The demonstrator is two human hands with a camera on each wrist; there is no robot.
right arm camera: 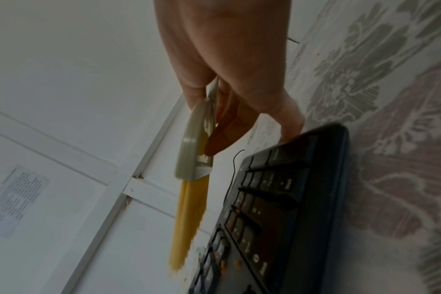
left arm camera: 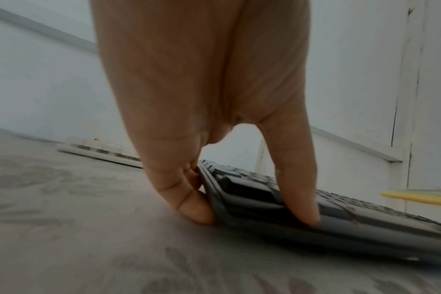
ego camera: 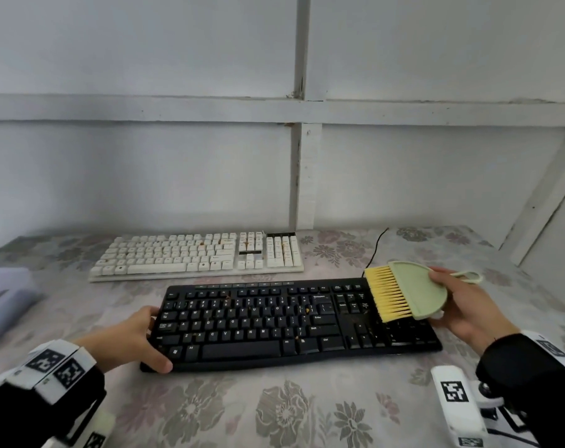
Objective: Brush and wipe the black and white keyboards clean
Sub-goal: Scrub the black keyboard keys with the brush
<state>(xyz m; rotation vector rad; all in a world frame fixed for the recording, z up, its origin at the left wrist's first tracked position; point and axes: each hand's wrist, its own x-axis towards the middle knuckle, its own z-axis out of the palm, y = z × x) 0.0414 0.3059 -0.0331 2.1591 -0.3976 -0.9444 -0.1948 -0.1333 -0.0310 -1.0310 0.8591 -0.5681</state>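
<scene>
The black keyboard (ego camera: 274, 321) lies on the flowered tablecloth in front of me, with orange crumbs on some keys. My left hand (ego camera: 148, 339) grips its left end, thumb on the front corner and fingers (left arm camera: 196, 210) against the side edge. My right hand (ego camera: 452, 299) holds a green brush (ego camera: 416, 289) by its flat body. The brush's yellow bristles (ego camera: 389, 294) point left and hang just over the number pad (right arm camera: 272, 201). The white keyboard (ego camera: 197, 255) lies behind the black one, also speckled with crumbs, and neither hand touches it.
A black cable (ego camera: 376, 247) runs from the black keyboard's far right corner toward the wall. A pale bluish box (ego camera: 6, 295) sits at the left edge of the table. White panelled wall (ego camera: 300, 176) stands close behind the white keyboard.
</scene>
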